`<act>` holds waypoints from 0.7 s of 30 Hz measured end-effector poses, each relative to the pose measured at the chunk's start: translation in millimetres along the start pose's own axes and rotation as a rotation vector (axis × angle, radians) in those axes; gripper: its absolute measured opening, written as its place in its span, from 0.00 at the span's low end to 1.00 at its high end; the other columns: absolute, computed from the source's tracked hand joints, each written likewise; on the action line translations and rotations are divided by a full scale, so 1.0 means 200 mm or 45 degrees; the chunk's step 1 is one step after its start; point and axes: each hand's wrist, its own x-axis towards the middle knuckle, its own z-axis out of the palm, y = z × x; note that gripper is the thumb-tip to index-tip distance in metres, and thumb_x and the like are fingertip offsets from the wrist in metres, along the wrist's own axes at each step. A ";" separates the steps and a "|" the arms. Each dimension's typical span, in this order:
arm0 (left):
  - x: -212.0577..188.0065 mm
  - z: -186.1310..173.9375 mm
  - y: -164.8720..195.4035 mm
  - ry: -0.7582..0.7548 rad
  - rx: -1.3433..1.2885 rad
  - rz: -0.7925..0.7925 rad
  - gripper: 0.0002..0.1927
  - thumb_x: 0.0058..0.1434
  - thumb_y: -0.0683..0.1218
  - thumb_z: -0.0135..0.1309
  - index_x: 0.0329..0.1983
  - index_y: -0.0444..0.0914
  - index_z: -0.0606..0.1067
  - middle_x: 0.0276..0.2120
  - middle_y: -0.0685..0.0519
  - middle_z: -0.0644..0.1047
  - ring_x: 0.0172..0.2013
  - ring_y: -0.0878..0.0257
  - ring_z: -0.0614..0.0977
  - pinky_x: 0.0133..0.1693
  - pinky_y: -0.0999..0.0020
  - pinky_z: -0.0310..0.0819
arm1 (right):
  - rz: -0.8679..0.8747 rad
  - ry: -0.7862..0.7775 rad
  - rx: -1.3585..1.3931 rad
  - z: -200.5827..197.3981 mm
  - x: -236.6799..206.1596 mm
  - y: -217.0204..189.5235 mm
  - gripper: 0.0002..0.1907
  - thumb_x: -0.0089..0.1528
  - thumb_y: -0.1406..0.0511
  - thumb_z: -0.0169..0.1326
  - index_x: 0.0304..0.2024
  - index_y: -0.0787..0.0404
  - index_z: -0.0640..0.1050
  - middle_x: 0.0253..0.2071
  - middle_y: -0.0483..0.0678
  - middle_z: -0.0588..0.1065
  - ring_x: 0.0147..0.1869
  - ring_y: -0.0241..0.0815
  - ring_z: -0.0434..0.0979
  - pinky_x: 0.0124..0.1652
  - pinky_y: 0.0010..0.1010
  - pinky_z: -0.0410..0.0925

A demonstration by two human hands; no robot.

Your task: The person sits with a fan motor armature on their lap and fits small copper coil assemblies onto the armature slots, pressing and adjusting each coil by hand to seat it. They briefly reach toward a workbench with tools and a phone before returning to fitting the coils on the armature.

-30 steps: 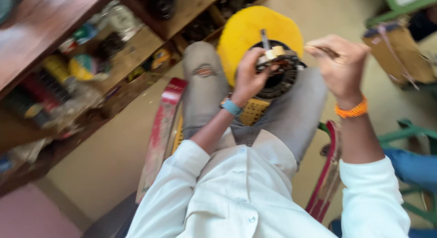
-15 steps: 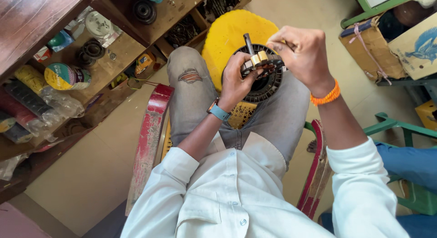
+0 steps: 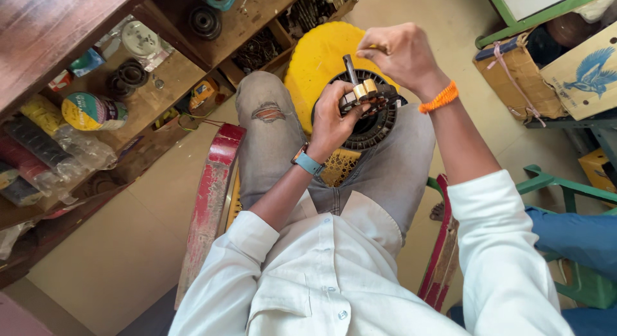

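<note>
A roll of yellow tape is kept on the wooden shelf at the left edge. The fan stator is gripped on the lap by the left hand. Fingertips are pinched together on the right hand above its shaft; what is pinched cannot be told.
</note>
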 end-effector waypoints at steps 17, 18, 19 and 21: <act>0.09 -0.08 -0.15 -0.294 -1.039 -0.608 0.28 0.77 0.60 0.39 0.71 0.39 0.54 0.43 0.53 0.75 0.44 0.65 0.72 0.48 0.69 0.68 | -0.098 -0.216 -0.025 -0.07 0.07 -0.13 0.02 0.63 0.68 0.61 0.37 0.60 0.82 0.35 0.50 0.80 0.38 0.49 0.81 0.39 0.35 0.71; 0.08 -0.07 -0.15 -0.293 -1.046 -0.570 0.28 0.77 0.60 0.39 0.70 0.39 0.54 0.43 0.53 0.74 0.48 0.65 0.74 0.53 0.69 0.69 | -0.117 -0.204 -0.082 -0.09 0.05 -0.18 0.02 0.64 0.67 0.62 0.37 0.59 0.82 0.35 0.49 0.80 0.38 0.50 0.81 0.39 0.36 0.72; 0.08 -0.06 -0.16 -0.293 -1.053 -0.533 0.28 0.77 0.60 0.39 0.70 0.40 0.54 0.44 0.53 0.74 0.51 0.64 0.76 0.57 0.68 0.69 | -0.093 -0.218 -0.112 -0.12 0.04 -0.22 0.03 0.64 0.66 0.63 0.35 0.59 0.82 0.34 0.50 0.80 0.37 0.50 0.81 0.38 0.37 0.71; 0.07 -0.06 -0.16 -0.280 -0.887 -0.465 0.27 0.77 0.60 0.39 0.69 0.40 0.55 0.46 0.52 0.76 0.55 0.65 0.75 0.62 0.69 0.64 | -0.044 -0.249 -0.170 -0.15 0.00 -0.30 0.05 0.63 0.65 0.65 0.33 0.59 0.82 0.31 0.50 0.79 0.35 0.51 0.80 0.36 0.38 0.70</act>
